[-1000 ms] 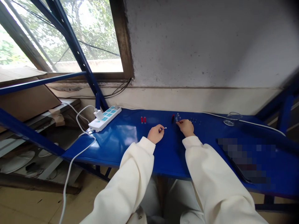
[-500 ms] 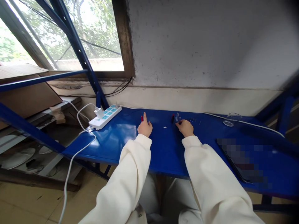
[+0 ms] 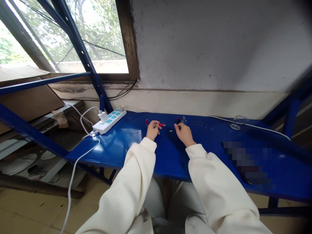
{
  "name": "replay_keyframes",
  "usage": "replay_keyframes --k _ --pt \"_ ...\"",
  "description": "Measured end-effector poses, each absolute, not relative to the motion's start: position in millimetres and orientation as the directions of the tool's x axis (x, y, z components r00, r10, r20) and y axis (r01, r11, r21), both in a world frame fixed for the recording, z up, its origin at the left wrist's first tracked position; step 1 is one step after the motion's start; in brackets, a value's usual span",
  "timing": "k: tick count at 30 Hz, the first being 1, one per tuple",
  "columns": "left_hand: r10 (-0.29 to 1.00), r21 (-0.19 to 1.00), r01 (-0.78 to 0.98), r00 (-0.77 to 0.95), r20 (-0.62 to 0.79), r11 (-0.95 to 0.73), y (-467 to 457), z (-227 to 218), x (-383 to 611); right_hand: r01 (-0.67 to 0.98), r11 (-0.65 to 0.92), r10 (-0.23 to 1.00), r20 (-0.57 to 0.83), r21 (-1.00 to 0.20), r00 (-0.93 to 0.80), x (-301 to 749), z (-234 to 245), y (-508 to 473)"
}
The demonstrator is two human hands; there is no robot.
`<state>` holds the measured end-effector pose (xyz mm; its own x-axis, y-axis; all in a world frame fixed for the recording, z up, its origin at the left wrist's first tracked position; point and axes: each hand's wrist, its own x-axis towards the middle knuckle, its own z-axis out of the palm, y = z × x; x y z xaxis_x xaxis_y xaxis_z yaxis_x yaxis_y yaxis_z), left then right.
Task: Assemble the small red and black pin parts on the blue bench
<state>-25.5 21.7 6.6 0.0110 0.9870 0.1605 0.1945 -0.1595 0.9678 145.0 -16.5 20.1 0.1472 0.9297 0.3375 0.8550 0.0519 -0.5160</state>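
A slim red pen (image 3: 161,124) lies level in the fingers of my left hand (image 3: 152,130), its pale tip pointing right. Just left of that hand is a short red piece (image 3: 147,122) on the blue table. My right hand (image 3: 184,132) is closed in a pinch above the table; whatever is between its fingertips is too small to make out. Close behind it are red and black pieces (image 3: 179,120) and a cluster of clear pieces (image 3: 184,120). A small white piece (image 3: 170,131) rests between my hands.
Several tiny dark parts (image 3: 198,123) lie to the right, with a clear round container (image 3: 235,126) beyond. A dark, blurred-out flat device (image 3: 243,162) occupies the right side of the blue table (image 3: 170,159). A white power strip (image 3: 109,121) with cables is at left.
My left hand has gone from a pointing finger to gripping the red pen. My right hand has shifted left, away from the clear pieces, toward my left hand.
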Motion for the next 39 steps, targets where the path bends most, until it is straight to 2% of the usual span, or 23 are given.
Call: replay_keyframes --k 3,5,8,12,15,19,24,32,36,39 --pt "0.968 0.992 -0.086 0.226 0.113 -0.096 15.2 9.7 -18.5 0.764 0.157 0.932 0.351 -0.626 0.096 137.5 16.9 -17.6" --pt "0.935 0.984 -0.166 0.332 0.123 -0.071 10.6 10.9 -15.5 0.703 0.224 0.929 0.365 -0.674 0.053 134.4 15.9 -18.7" --pt "0.91 0.977 -0.202 0.391 0.138 -0.061 7.1 10.9 -13.3 0.659 0.296 0.915 0.403 -0.692 0.013 133.1 14.9 -19.5" --pt "0.926 0.974 -0.216 0.348 0.147 -0.074 7.8 11.3 -13.6 0.676 0.303 0.89 0.453 -0.672 0.051 135.1 12.7 -17.9" --pt "0.958 0.968 -0.237 0.248 0.143 -0.083 9.2 13.5 -16.1 0.685 0.301 0.87 0.484 -0.664 0.088 137.4 11.5 -16.5" --pt "0.979 0.957 -0.274 0.15 0.138 -0.094 9.5 16.4 -19.2 0.649 0.3 0.889 0.452 -0.699 0.075 138.9 11.3 -15.7" --pt "0.982 0.964 -0.259 0.157 0.108 -0.065 7.6 18.1 -19.4 0.563 0.291 0.921 0.385 -0.773 0.052 137.6 9.9 -13.9" --pt "0.97 0.974 -0.225 0.227 0.086 -0.034 6.8 15.7 -19.7 0.387 0.355 0.92 0.392 -0.851 0.018 136.8 6.0 -9.9" --pt "0.967 0.967 -0.246 0.226 0.12 -0.062 7.0 14.2 -19.0 0.432 0.378 0.906 0.424 -0.819 0.01 137.9 4.4 -10.2" --pt "0.966 0.972 -0.227 0.23 0.12 -0.067 6.5 15.0 -18.0 0.567 0.387 0.89 0.455 -0.728 -0.023 139.0 7.1 -12.7"
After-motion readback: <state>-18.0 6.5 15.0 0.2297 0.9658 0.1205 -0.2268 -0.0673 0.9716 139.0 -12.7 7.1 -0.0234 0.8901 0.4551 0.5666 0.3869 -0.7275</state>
